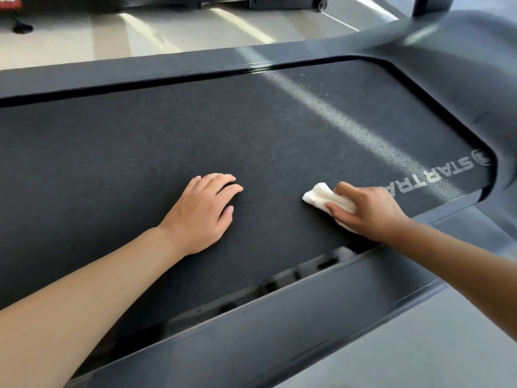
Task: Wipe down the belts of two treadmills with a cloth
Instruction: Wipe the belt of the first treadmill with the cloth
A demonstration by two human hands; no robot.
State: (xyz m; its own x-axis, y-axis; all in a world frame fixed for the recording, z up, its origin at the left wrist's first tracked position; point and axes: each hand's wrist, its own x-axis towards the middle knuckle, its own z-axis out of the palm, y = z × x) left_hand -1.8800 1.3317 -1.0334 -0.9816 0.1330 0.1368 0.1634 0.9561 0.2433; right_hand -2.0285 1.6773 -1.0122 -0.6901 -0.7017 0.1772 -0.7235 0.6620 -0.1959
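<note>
The wide black rubber treadmill belt (140, 141) is flat. A small folded white cloth (321, 197) lies on it. Two hands rest on it too.

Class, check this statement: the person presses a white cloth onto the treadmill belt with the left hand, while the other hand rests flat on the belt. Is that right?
Not quite. The head view shows the right hand holding the white cloth on the treadmill belt; the left hand is the one resting on the belt, holding nothing. The rest stands.

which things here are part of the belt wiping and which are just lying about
Part of the job: white cloth, gripped by right hand; treadmill belt; left hand, resting on it.

Just about: second machine's base; red object.
</note>
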